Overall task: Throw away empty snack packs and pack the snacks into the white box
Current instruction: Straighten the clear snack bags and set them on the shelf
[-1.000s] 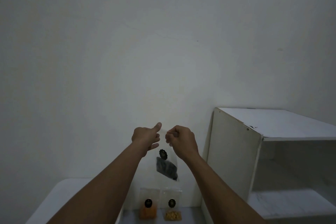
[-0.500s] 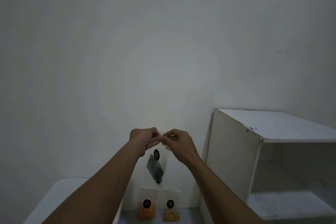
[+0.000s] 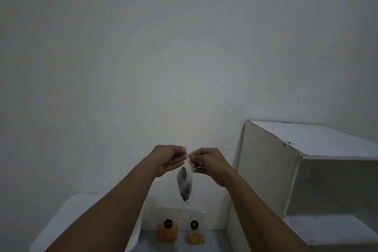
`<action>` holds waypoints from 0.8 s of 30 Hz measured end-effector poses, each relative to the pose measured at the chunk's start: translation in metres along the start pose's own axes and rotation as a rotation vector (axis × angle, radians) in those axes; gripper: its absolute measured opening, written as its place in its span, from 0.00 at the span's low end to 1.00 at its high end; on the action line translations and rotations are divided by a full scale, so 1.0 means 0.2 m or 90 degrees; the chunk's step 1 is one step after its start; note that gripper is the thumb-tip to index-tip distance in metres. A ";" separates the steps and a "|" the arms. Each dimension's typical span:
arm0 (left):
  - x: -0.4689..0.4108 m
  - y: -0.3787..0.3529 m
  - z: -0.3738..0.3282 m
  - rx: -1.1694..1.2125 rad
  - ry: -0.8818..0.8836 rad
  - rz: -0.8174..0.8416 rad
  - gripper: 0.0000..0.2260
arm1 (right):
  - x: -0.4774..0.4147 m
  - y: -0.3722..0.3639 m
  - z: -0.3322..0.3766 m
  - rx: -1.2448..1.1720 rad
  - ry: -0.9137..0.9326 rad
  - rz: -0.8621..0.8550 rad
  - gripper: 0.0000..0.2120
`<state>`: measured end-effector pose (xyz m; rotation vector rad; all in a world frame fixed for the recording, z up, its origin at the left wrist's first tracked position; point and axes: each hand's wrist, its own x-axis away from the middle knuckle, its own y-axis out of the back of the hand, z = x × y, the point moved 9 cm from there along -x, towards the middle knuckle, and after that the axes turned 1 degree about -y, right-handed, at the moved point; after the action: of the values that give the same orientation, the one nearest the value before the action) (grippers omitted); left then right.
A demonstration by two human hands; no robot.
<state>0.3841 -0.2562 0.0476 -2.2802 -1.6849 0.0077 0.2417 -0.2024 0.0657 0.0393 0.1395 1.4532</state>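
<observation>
A big plain wall (image 3: 184, 47) fills most of the view. On the right stands a white shelf (image 3: 268, 170) with open spaces inside. Low on the left is a white rounded thing (image 3: 67, 215). It may be the white box, but I cannot tell for sure.

Both arms reach out in front. The left hand (image 3: 166, 159) and the right hand (image 3: 209, 161) are close together. Each one pinches the top edge of a small clear pack (image 3: 185, 182). The pack hangs down between the hands, up in the air, above the grey top (image 3: 214, 241). Something dark sits inside it, so it does not look empty.

I think the step in hand is checking this pack, or working at its top edge. If it has snacks in it, the next move is to carry it to the box and put it in. A soft pinch is enough, since the pack is thin and light.

Below, an orange pack (image 3: 168, 232) and a yellow pack (image 3: 194, 234) stand side by side by the wall, not yet packed.
</observation>
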 end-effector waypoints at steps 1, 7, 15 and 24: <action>0.00 0.01 0.01 -0.001 0.011 -0.003 0.08 | 0.00 0.00 0.00 0.003 -0.003 0.000 0.06; -0.03 0.00 0.06 -0.026 0.019 -0.029 0.05 | 0.02 0.02 -0.03 0.098 0.014 -0.021 0.07; -0.12 0.03 0.14 -0.010 -0.037 -0.095 0.07 | 0.02 0.01 -0.31 0.329 0.060 -0.061 0.09; -0.27 0.26 0.68 -0.250 -0.012 -0.176 0.20 | -0.07 0.09 -0.79 0.287 -0.027 -0.146 0.19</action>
<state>0.3918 -0.2880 -0.1040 -2.2827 -2.1557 -0.3973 0.2042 -0.2224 -0.0871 0.4086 0.4217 1.1675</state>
